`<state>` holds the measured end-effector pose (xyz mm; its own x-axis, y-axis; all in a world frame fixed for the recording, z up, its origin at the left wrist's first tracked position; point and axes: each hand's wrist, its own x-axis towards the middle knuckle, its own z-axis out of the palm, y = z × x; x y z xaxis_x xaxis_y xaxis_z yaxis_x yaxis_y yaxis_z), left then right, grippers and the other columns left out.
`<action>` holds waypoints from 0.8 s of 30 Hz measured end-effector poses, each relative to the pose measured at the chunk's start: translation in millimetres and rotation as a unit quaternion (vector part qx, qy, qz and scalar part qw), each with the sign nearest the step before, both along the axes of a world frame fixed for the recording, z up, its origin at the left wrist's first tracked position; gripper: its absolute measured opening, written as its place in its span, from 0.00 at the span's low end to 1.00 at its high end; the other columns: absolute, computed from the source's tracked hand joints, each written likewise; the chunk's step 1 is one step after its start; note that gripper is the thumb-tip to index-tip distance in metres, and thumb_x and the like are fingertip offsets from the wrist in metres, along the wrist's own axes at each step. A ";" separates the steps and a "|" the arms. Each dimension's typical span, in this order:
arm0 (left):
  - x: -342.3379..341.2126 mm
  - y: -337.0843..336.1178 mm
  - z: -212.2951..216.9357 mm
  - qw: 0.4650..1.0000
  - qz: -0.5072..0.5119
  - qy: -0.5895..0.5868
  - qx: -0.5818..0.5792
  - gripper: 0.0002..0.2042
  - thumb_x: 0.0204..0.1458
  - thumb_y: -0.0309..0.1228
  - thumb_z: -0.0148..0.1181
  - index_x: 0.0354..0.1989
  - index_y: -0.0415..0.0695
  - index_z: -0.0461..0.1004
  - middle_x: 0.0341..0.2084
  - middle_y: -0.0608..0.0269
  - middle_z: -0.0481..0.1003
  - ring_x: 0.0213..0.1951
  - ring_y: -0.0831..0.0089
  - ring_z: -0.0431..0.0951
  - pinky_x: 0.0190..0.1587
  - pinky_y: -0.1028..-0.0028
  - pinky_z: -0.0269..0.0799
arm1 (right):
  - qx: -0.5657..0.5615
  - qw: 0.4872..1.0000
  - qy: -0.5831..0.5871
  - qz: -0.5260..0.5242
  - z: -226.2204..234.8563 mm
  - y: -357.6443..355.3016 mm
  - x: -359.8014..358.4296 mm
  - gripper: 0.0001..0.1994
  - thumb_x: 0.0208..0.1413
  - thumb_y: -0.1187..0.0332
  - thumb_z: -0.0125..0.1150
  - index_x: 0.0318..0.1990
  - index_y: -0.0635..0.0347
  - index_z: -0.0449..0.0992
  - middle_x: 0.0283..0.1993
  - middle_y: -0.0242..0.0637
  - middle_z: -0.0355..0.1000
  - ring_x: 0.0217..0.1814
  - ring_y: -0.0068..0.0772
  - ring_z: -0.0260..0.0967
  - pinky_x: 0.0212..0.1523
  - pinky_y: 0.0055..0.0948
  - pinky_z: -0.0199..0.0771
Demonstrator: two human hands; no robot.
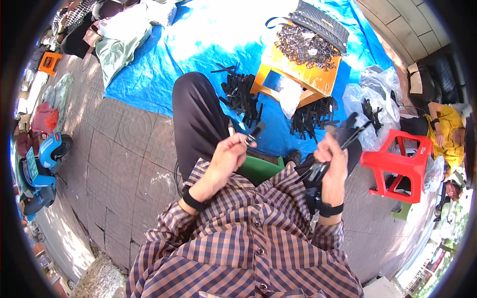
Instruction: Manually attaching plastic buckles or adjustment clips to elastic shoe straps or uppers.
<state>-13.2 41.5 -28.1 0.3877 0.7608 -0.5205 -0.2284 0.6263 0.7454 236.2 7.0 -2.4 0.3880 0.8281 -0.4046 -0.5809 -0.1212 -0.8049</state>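
Fingers (237, 144) of the left hand (226, 158) curled shut, pinching a single short black strap piece (254, 133) by its lower end. Long axis of that piece running up and to the right, away from the palm, free tip slanting toward the other hand and above the edge of the blue tarp (149, 69). A dark wristband (193, 200) on the forearm below.

Fingers of the right hand (334, 166) also closed, wrapped round a bundle of black straps (348, 134). Bundle fanning out above the fist, up and to the right, with metal ends hanging below the palm, too blurred to make out. A black watch (330, 209) on that wrist.

Both hands at about the same height over the lap, apart, nothing touching between them. Single piece lying left of the bundle, its tip aimed across the gap; left hand the nearer to it, since already gripping it.

Beyond the hands, on the tarp: an orange stool (303, 74) carrying a heap of dark metal rings (305, 47) with a quilted black bag (320, 22) behind. Piles of loose black strap pieces (241, 97) on the ground just beside the stool's legs, left and right. Clear plastic bags (372, 99) with more dark pieces further right, a red plastic stool (397, 161) near the right knee. Another person in yellow (447, 129) at the far right edge.
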 end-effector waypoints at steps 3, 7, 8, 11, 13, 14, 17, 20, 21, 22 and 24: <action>-1.3 20.3 -13.6 0.999 -0.004 0.037 -0.010 0.08 0.55 0.28 0.43 0.30 0.43 0.70 0.09 0.75 0.59 0.11 0.87 0.52 0.14 0.82 0.43 | -0.011 0.996 0.064 0.058 0.1 -2.5 -24.8 0.04 0.53 0.73 0.57 0.34 0.61 0.70 0.16 0.26 0.57 0.13 0.14 0.49 0.14 0.18 0.48; 3.4 32.3 -16.6 0.995 -0.044 0.072 0.046 0.09 0.55 0.30 0.45 0.32 0.42 0.72 0.08 0.74 0.59 0.11 0.86 0.53 0.15 0.82 0.44 | -0.041 0.987 0.082 0.131 -8.7 5.9 -48.8 0.10 0.54 0.71 0.57 0.41 0.64 0.69 0.25 0.31 0.66 0.15 0.11 0.50 0.16 0.15 0.49; 9.0 31.6 -9.0 0.992 -0.069 0.078 0.078 0.09 0.55 0.31 0.45 0.31 0.41 0.71 0.09 0.75 0.59 0.12 0.86 0.54 0.15 0.82 0.45 | -0.065 0.987 0.065 0.128 -10.0 8.8 -50.9 0.12 0.54 0.69 0.58 0.43 0.65 0.69 0.30 0.34 0.69 0.15 0.11 0.49 0.16 0.15 0.49; 21.1 22.8 6.9 0.983 -0.133 0.053 0.116 0.10 0.56 0.33 0.47 0.31 0.41 0.71 0.12 0.75 0.61 0.15 0.86 0.56 0.17 0.82 0.47 | -0.082 0.983 0.002 0.161 -2.5 11.1 -54.2 0.15 0.50 0.59 0.62 0.29 0.65 0.76 0.15 0.24 0.62 0.15 0.14 0.54 0.17 0.19 0.51; 30.4 17.0 3.4 0.990 -0.123 0.040 0.055 0.08 0.56 0.31 0.47 0.27 0.43 0.69 0.13 0.75 0.60 0.15 0.87 0.56 0.17 0.82 0.47 | -0.058 0.989 -0.046 0.126 -21.7 11.8 -56.7 0.16 0.48 0.58 0.63 0.18 0.60 0.75 0.16 0.28 0.66 0.17 0.16 0.59 0.18 0.19 0.55; 25.4 14.6 1.2 0.986 -0.134 0.051 0.081 0.09 0.56 0.30 0.47 0.24 0.44 0.67 0.12 0.75 0.59 0.14 0.87 0.55 0.16 0.83 0.46 | -0.048 0.990 -0.047 0.124 -19.2 18.3 -62.9 0.16 0.48 0.58 0.64 0.16 0.59 0.73 0.15 0.27 0.66 0.16 0.16 0.60 0.18 0.20 0.56; 15.6 7.0 5.5 0.985 -0.135 0.069 0.085 0.09 0.56 0.29 0.46 0.26 0.42 0.69 0.09 0.75 0.58 0.10 0.87 0.53 0.13 0.84 0.42 | -0.043 0.980 0.145 0.127 -36.6 25.6 -70.1 0.05 0.48 0.70 0.63 0.28 0.58 0.72 0.17 0.22 0.62 0.17 0.14 0.55 0.20 0.18 0.55; 19.3 2.1 6.3 0.986 -0.158 0.027 0.050 0.08 0.56 0.28 0.45 0.28 0.41 0.69 0.08 0.73 0.59 0.09 0.86 0.52 0.12 0.83 0.41 | -0.022 0.975 0.182 0.123 -46.1 20.1 -65.2 0.05 0.48 0.74 0.61 0.33 0.59 0.72 0.18 0.23 0.61 0.15 0.14 0.52 0.17 0.19 0.53; 21.6 2.1 5.5 0.987 -0.156 0.019 0.042 0.08 0.55 0.27 0.44 0.28 0.41 0.69 0.08 0.72 0.60 0.09 0.86 0.53 0.11 0.83 0.42 | -0.025 0.983 0.136 0.124 -51.0 17.7 -64.8 0.04 0.48 0.74 0.60 0.32 0.60 0.72 0.17 0.24 0.62 0.16 0.15 0.54 0.17 0.19 0.53; 21.3 5.2 21.5 0.980 -0.184 0.067 0.014 0.07 0.55 0.27 0.44 0.29 0.41 0.69 0.11 0.68 0.64 0.11 0.84 0.57 0.13 0.84 0.49 | -0.028 0.990 0.034 0.137 -43.3 17.2 -62.6 0.04 0.48 0.73 0.60 0.31 0.60 0.71 0.18 0.25 0.63 0.17 0.15 0.56 0.18 0.20 0.54; 22.7 2.7 15.7 0.992 -0.123 -0.001 0.024 0.09 0.55 0.28 0.44 0.32 0.37 0.69 0.17 0.62 0.70 0.15 0.79 0.64 0.19 0.83 0.57 | 0.009 0.982 -0.105 0.156 -28.9 18.6 -66.9 0.07 0.50 0.70 0.59 0.32 0.63 0.69 0.18 0.26 0.64 0.18 0.15 0.59 0.17 0.20 0.56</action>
